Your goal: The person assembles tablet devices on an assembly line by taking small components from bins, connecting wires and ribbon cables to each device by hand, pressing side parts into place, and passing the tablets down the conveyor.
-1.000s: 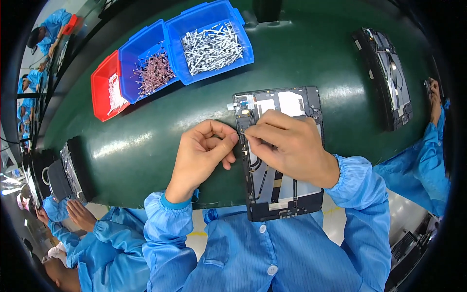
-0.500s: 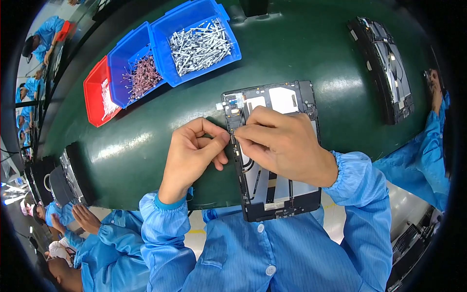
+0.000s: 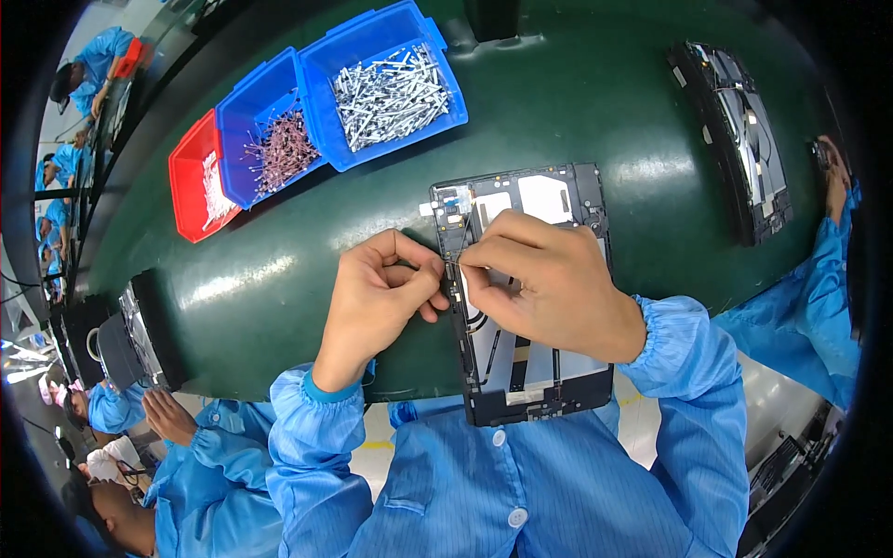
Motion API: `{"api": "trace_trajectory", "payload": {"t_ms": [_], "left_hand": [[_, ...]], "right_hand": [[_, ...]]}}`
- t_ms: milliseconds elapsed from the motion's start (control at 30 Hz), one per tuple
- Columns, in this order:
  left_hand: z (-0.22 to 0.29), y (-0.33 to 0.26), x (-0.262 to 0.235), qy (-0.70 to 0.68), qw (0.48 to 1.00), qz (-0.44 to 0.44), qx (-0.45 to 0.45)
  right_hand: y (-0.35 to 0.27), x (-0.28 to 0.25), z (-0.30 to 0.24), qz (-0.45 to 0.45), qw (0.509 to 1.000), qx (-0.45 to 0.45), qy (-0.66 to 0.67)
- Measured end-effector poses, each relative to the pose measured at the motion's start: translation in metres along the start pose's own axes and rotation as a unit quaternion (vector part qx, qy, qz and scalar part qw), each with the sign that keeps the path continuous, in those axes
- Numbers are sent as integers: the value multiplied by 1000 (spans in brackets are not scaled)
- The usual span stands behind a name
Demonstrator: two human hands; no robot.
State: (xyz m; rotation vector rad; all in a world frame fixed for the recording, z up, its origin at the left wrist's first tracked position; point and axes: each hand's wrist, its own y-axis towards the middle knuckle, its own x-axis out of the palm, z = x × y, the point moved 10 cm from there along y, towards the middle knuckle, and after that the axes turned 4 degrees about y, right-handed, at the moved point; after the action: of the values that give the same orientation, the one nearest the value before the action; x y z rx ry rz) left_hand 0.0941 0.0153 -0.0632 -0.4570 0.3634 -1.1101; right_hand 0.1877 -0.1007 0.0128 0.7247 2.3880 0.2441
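Note:
An opened tablet [image 3: 577, 395] with its inner parts bare lies before me, its near end over the table's front edge. My left hand [image 3: 377, 298] is at its left rim, thumb and forefinger pinched together; what they hold is too small to make out. Just right of those fingertips, my right hand [image 3: 549, 284] reaches over the tablet, also in a pinch. A thin dark wire [image 3: 464, 238] runs down the tablet's upper left part into the right fingertips. The right hand covers much of the tablet's middle.
Beyond the tablet, a blue bin [image 3: 391, 139] holds many silvery strips, another blue bin [image 3: 228, 153] reddish wired parts, and a red bin [image 3: 186, 191] white pieces. More opened devices stand at far right [image 3: 735, 139] and left [image 3: 149, 325]. Co-workers sit on both sides.
My right fingertips have drawn slightly to the right, widening the gap to the left ones. My left hand stays at the tablet's rim, still pinched.

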Motion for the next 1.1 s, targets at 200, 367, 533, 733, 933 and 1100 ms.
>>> {"api": "trace_trajectory", "payload": {"t_ms": [200, 367, 533, 733, 933, 1100], "left_hand": [[1, 1, 2, -7, 1000, -7, 9], [7, 5, 3, 11, 1000, -21, 9], [9, 11, 10, 38, 998, -56, 8], [8, 10, 7, 35, 996, -74, 32], [10, 7, -6, -56, 993, -97, 44], [16, 9, -19, -55, 992, -72, 87]], "right_hand": [[1, -6, 9, -17, 998, 58, -19], [8, 0, 8, -55, 994, 90, -34], [30, -6, 10, -98, 990, 93, -40], [129, -21, -21, -34, 980, -69, -181], [154, 55, 4, -148, 903, -169, -366], [163, 50, 15, -157, 908, -106, -375]]}}
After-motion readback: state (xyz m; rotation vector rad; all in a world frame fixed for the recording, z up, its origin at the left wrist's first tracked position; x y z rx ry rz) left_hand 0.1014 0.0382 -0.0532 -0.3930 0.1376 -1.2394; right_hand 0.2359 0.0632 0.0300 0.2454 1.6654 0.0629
